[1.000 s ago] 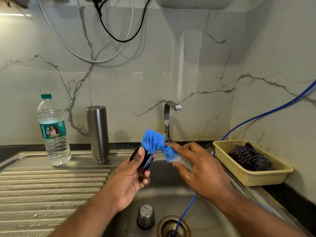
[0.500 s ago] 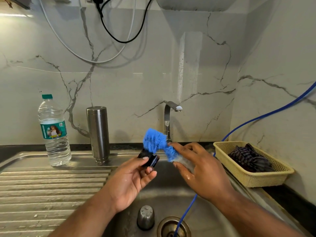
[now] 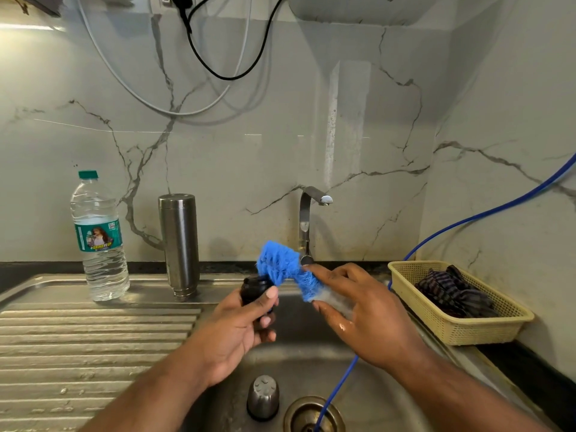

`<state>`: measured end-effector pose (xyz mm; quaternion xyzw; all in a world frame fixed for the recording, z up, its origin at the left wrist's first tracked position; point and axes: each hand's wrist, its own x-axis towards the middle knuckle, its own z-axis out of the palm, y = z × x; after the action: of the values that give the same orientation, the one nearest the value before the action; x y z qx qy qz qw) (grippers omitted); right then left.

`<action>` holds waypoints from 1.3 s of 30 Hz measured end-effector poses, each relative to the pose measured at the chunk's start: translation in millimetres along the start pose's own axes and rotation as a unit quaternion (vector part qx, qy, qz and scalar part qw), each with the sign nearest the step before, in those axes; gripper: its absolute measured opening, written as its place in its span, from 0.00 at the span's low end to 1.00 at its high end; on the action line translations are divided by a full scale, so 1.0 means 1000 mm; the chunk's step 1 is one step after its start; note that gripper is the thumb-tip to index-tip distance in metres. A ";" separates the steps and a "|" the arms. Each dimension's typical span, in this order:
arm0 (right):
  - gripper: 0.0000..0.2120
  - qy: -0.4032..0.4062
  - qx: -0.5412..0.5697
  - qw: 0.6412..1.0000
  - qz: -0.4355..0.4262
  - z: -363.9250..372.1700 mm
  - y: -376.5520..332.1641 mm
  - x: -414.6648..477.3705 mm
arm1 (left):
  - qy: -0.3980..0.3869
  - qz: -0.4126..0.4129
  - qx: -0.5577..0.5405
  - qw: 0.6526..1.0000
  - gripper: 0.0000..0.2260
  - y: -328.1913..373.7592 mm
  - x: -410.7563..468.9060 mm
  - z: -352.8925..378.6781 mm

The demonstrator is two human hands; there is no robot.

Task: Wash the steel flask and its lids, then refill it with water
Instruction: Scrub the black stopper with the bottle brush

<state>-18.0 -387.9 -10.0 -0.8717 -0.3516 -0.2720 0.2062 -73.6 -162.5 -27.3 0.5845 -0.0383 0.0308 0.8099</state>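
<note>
1. My left hand [image 3: 237, 332] gripped the black lid [image 3: 254, 289], thumb across its front and fingers curled behind. It held the lid up over the sink [image 3: 299, 347].
2. My right hand [image 3: 364, 316] clasped the blue brush [image 3: 282, 265] by its clear handle. The bristle head lay against the top of the lid, just left of my right fingertips.
3. The lid looked small, light and hard. My skin shone with water, so I judged the lid slippery. A pinch at the sides, leaving the top bare for the bristles, seemed the safest hold.
4. The brush head was soft and bushy and would likely bend rather than scratch. The handle was the only firm place to hold it.
5. The flask [image 3: 179, 244] stood on the surface [image 3: 93, 338] beyond and to the left of my left hand, apparently mouth down. As smooth steel it would be stiff, slick and fairly heavy for one wet hand. I reckoned the middle of the body was the place to wrap my fingers.
6. The steel cap [image 3: 262, 397] sat in the sink below my left hand, just beside the drain [image 3: 313, 416]. Small and domed, it would be best taken by its sides.
7. I could see no water running from the tap [image 3: 307, 226] beyond my right hand.
</note>
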 end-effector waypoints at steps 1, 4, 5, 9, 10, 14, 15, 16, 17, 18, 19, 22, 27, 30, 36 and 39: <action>0.32 -0.002 0.005 1.000 -0.014 0.000 -0.002 0.000 | 0.005 0.008 0.027 1.000 0.22 -0.001 0.000 0.001; 0.32 0.009 0.000 1.000 -0.004 0.002 0.001 0.001 | 0.032 0.036 0.102 0.994 0.25 -0.004 0.001 0.000; 0.31 0.008 0.000 1.000 0.002 0.001 0.002 0.001 | 0.032 0.048 0.132 0.990 0.25 -0.004 -0.001 0.000; 0.29 -0.035 0.024 0.998 -0.048 0.000 -0.003 -0.001 | -0.001 0.078 0.231 0.970 0.21 -0.003 -0.006 0.002; 0.29 -0.028 0.018 0.999 -0.041 0.001 -0.002 0.000 | 0.001 0.082 0.234 0.969 0.22 -0.003 -0.006 0.002; 0.28 -0.007 0.013 1.000 0.026 0.001 0.005 0.002 | 0.006 0.088 0.229 0.969 0.25 -0.006 -0.004 0.001; 0.28 -0.021 0.026 0.999 0.006 0.000 0.002 0.001 | 0.001 0.089 0.235 0.968 0.24 -0.007 -0.004 0.003; 0.28 -0.033 0.031 0.999 -0.019 -0.001 -0.003 0.000 | -0.004 0.091 0.247 0.965 0.21 -0.007 -0.005 0.004; 0.29 -0.039 0.024 0.998 -0.036 -0.001 -0.005 -0.001 | -0.006 0.095 0.258 0.962 0.19 -0.008 -0.005 0.006; 0.29 -0.033 0.010 0.999 -0.035 -0.002 -0.004 0.000 | -0.001 0.098 0.259 0.961 0.19 -0.009 -0.005 0.006; 0.29 -0.019 -0.005 1.000 -0.016 -0.003 -0.001 0.002 | 0.009 0.093 0.248 0.964 0.21 -0.009 -0.004 0.005; 0.29 -0.016 -0.015 1.000 0.006 -0.005 0.005 0.002 | 0.022 0.067 0.224 0.972 0.24 -0.008 -0.002 0.000; 0.29 -0.046 -0.002 0.998 -0.040 -0.003 -0.006 0.000 | -0.044 0.048 0.154 0.986 0.08 -0.007 -0.004 0.007; 0.29 -0.008 -0.002 1.000 0.017 -0.005 0.006 0.003 | -0.058 -0.025 -0.039 0.997 0.15 0.000 -0.002 0.006; 0.30 0.006 -0.007 1.000 -0.009 -0.004 -0.008 0.000 | -0.044 -0.015 -0.097 0.994 0.22 0.003 -0.001 0.001; 0.29 0.025 -0.028 0.999 0.028 -0.003 -0.004 0.002 | -0.014 0.005 -0.098 0.995 0.23 0.005 0.001 0.001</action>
<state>-21.3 -386.1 -5.8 -0.8798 -0.3139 -0.2974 0.1976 -73.2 -161.8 -22.5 0.5025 -0.0557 0.0225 0.8625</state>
